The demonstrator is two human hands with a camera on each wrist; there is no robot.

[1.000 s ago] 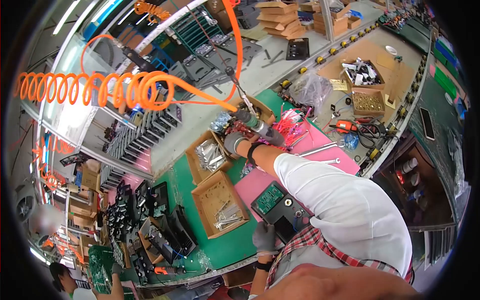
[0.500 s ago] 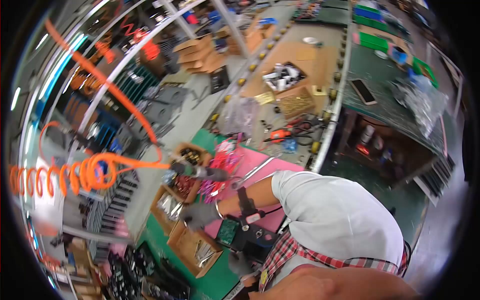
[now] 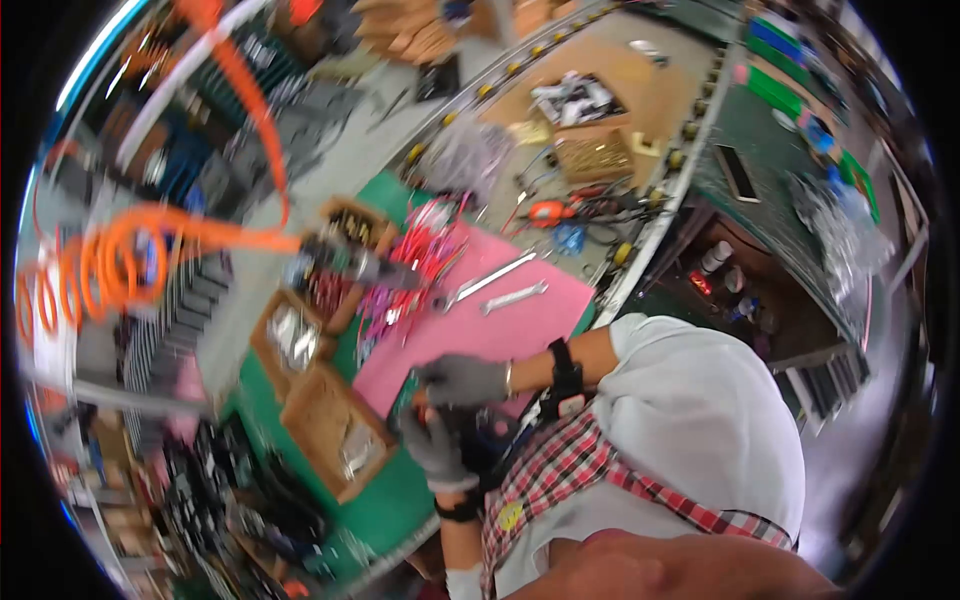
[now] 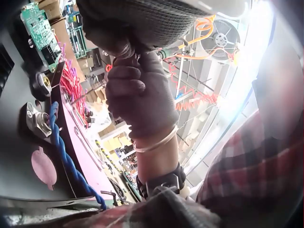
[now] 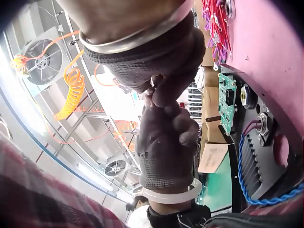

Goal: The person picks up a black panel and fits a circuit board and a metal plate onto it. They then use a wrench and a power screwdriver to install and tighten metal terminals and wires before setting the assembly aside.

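Observation:
Both hands wear grey gloves and meet above a black panel. My left hand and right hand come together at the fingertips. A small metal piece shows there, pinched by fingers and thumbs of both hands; its exact kind cannot be told, as the fingers cover most of it. Mounted on the panel are a green circuit board, a round metal fitting and a twisted blue wire. The panel lies partly on a pink mat.
Two wrenches lie on the mat near a bundle of red and pink wires. An air screwdriver hangs on an orange coiled hose. Cardboard boxes with metal parts stand beyond the hands. A phone lies on the right-hand bench.
The right hand has let go of the air screwdriver, passed the parts boxes and come back to the left hand. The left hand has risen from the panel to meet it.

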